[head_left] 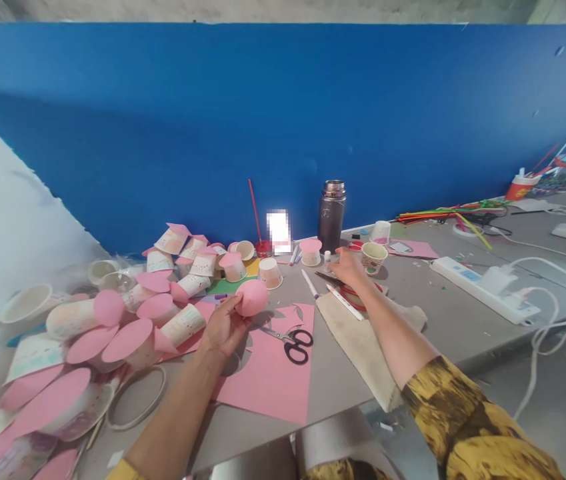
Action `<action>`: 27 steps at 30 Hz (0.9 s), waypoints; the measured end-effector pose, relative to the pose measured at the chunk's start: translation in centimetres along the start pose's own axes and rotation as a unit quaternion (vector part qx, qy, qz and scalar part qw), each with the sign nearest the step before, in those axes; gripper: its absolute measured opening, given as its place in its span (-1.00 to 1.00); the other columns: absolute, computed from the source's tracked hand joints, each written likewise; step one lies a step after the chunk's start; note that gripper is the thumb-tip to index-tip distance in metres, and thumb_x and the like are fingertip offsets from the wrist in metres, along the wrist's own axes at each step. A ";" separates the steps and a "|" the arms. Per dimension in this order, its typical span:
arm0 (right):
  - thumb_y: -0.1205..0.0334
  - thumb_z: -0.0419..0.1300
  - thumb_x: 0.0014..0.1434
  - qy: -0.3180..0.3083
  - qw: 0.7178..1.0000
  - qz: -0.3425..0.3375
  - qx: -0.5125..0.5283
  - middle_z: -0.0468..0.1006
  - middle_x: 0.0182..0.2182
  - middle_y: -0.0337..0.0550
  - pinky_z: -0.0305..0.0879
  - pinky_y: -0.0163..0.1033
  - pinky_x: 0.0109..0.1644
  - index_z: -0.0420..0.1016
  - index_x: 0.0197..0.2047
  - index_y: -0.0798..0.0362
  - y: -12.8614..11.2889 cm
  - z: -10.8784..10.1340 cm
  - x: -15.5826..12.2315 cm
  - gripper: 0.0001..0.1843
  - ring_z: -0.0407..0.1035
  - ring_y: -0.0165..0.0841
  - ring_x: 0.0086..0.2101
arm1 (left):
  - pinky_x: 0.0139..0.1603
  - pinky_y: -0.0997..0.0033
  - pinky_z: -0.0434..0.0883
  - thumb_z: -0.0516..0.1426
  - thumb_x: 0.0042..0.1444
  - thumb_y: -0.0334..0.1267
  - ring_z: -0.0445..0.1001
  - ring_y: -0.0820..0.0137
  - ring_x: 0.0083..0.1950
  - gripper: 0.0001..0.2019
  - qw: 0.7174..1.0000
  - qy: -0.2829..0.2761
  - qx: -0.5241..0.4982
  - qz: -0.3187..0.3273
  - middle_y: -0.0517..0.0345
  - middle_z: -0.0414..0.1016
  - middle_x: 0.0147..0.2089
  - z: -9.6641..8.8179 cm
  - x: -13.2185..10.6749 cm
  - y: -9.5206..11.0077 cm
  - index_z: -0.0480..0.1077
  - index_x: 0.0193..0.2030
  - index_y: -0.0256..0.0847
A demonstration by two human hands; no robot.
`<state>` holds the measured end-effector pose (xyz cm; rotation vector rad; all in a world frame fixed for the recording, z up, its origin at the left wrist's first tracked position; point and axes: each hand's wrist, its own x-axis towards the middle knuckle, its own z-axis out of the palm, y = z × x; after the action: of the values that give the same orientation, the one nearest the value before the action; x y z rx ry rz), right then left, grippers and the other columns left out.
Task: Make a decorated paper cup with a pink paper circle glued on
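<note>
My left hand (pixel 223 328) is closed around a paper cup whose mouth is covered with a pink paper disc (pixel 251 297), held just above a pink paper sheet (pixel 273 367). Black-handled scissors (pixel 293 342) lie on that sheet, right beside the hand. My right hand (pixel 347 265) reaches far forward and rests on small items near a paper cup (pixel 373 257) and a red-rimmed object; its fingers are curled downward and what they grip is hidden. Two white markers (pixel 343 301) lie on a beige cloth (pixel 363 340) under my right forearm.
A heap of pink-capped paper cups (pixel 127 320) fills the left side of the grey table (pixel 463 320). A dark metal flask (pixel 331 215) stands against the blue wall. A white power strip (pixel 483 288) with cables lies at right, and coloured pipe cleaners (pixel 453 213) lie farther back.
</note>
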<state>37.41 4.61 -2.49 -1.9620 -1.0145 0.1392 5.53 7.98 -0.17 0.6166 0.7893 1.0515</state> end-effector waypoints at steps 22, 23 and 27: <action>0.18 0.04 0.26 0.337 0.845 -0.131 0.394 0.59 -0.22 -0.14 0.54 -0.10 -0.16 0.34 -0.09 0.01 -5.5 -4.1 -1.5 -0.81 0.58 -0.25 -0.26 | -0.30 0.38 0.41 0.51 -0.21 -0.24 0.47 0.39 -0.29 -0.66 0.997 -0.063 0.019 0.027 0.13 0.55 -0.33 -0.7 -0.1 -1.0 0.47 -0.41 -0.26; 0.21 0.04 0.26 0.360 0.821 -0.153 0.416 0.59 -0.24 -0.14 0.54 -0.09 -0.15 0.34 -0.09 0.01 -5.7 -4.8 -1.3 -0.83 0.59 -0.25 -0.25 | -0.28 0.36 0.41 0.52 -0.24 -0.23 0.46 0.38 -0.28 -0.64 0.997 -0.062 0.021 0.027 0.13 0.55 -0.33 -0.8 0.0 -1.1 0.46 -0.42 -0.25; 0.25 0.08 0.27 0.378 0.802 -0.210 0.413 0.61 -0.31 -0.12 0.52 -0.18 -0.26 0.37 -0.09 0.03 -6.5 -5.7 -2.0 -0.85 0.59 -0.28 -0.32 | -0.24 0.32 0.40 0.54 -0.29 -0.20 0.46 0.38 -0.27 -0.60 0.998 -0.059 0.026 0.027 0.16 0.55 -0.32 -1.1 0.4 -1.4 0.44 -0.42 -0.24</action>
<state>34.83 1.10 5.25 -0.8118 -0.6362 -0.3763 5.48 7.88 -1.92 0.7417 0.7025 1.0370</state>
